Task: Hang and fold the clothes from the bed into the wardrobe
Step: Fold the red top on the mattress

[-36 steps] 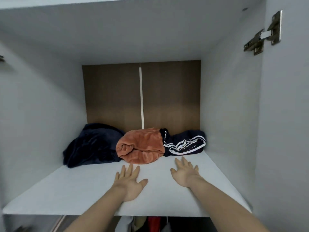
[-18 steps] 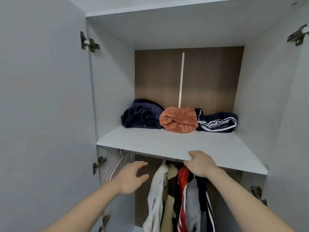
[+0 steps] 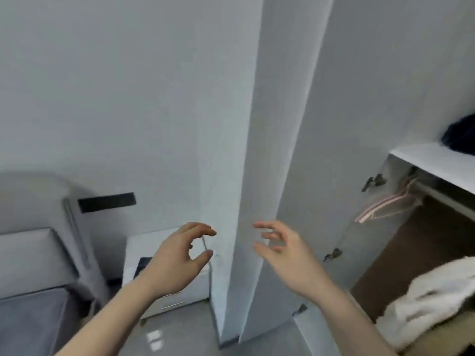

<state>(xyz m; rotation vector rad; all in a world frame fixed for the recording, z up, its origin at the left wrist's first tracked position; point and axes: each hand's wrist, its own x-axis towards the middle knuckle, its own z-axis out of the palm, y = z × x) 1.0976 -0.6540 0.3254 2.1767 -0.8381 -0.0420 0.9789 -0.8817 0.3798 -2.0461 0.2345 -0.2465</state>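
— What do we have in our hands?

— Nothing. Our left hand is raised in front of the white nightstand, its fingers loosely curled with the thumb apart from them, holding no garment. Our right hand is up beside it, in front of the open wardrobe door, fingers spread and relaxed, also holding nothing. The two hands are near each other but not touching.

— And the clothes?

— We see them at the right edge of the view, inside the wardrobe. A dark navy garment lies on the upper shelf, near its left end; only part of it shows. Below the shelf, pink hangers hang bare at the left end of the hanging space, close to the door hinge. Lower down, a white fluffy garment hangs against the brown back panel, with a beige one just beneath it at the bottom right corner.

— What about the bed?

— We catch the grey bed at the bottom left corner, with its padded headboard against the wall. The part of the bed that shows carries no clothes that we can make out. A black strip is fixed on the wall above the nightstand, and a dark flat item lies on the nightstand's top, partly behind our left wrist. The floor below is glossy grey tile.
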